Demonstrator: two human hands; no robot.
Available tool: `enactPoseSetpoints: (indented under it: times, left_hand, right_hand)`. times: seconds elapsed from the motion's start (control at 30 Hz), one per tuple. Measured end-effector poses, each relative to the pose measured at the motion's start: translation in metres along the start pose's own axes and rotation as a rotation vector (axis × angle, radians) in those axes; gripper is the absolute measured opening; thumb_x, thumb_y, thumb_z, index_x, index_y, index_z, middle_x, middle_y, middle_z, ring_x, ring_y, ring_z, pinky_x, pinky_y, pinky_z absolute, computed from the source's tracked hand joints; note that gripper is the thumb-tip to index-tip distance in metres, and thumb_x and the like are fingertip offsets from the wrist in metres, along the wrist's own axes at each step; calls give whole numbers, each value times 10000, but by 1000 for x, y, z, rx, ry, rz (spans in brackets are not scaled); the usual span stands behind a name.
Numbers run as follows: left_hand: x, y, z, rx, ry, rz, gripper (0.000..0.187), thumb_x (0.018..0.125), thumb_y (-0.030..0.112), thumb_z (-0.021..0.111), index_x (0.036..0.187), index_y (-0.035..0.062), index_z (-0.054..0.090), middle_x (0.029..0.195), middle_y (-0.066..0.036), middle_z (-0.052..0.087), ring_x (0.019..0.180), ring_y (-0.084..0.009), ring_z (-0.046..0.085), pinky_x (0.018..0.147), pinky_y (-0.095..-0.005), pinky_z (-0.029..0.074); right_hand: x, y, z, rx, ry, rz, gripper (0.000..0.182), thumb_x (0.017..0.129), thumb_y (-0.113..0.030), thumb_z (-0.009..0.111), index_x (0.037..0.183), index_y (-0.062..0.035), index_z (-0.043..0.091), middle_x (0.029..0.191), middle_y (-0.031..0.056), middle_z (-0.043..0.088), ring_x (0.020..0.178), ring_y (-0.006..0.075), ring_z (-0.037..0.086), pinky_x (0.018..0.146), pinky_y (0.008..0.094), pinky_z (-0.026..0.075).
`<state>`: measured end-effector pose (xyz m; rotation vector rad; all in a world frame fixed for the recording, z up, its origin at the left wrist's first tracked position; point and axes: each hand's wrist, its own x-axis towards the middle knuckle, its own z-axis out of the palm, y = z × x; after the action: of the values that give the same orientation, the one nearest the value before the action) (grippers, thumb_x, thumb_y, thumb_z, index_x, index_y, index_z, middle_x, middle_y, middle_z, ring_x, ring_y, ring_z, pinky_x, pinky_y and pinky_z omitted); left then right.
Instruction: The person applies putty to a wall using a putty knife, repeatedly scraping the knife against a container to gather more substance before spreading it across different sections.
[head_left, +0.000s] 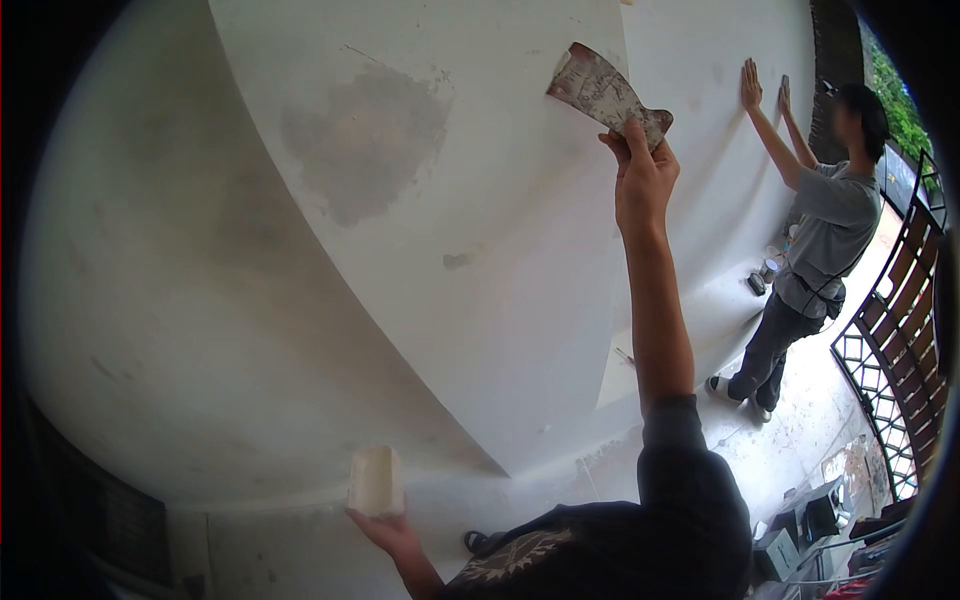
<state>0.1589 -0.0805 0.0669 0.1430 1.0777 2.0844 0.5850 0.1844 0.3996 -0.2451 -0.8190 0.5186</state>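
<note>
Right of the gray wall patch, a worker's right hand holds one stained scraper, thumb and fingers closed on its narrow end, likely the best grip for a light, stiff tool. Below the patch, the left hand grasps one pale tray, seemingly light and rigid, from beneath. One co-worker stands farther right.
</note>
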Motion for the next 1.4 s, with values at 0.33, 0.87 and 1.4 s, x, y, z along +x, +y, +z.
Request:
enactPoseSetpoints:
  times: [0.33, 0.87, 1.4]
  left_hand:
    - [20, -5, -7, -39, -16, 17, 749, 897, 689, 439, 1461, 208, 333, 1460, -75, 388, 1300, -320, 436, 970, -531, 429]
    - [65, 13, 25, -73, 39, -23, 723, 915, 674, 419, 1460, 206, 337, 1457, -69, 400, 1297, -320, 446, 987, -547, 402]
    - [89, -1, 53, -30, -40, -67, 732, 914, 674, 417, 1460, 194, 337, 1470, -67, 387, 1330, -319, 413, 1030, -560, 366]
  right_hand:
    - [-11, -10, 41, -253, -34, -318, 205, 951, -115, 574, 969, 78, 642, 928, 106, 672, 806, 155, 653, 802, 289, 521]
    - [-9, 42, 38, -1234, -119, -1079, 363, 808, 100, 632, 1143, -33, 673, 1000, 108, 662, 917, 238, 626, 763, 329, 537]
    - [-13, 46, -61, 25, 79, 88, 178, 960, -101, 567, 1059, 47, 579, 977, 107, 645, 865, 170, 635, 807, 313, 549]
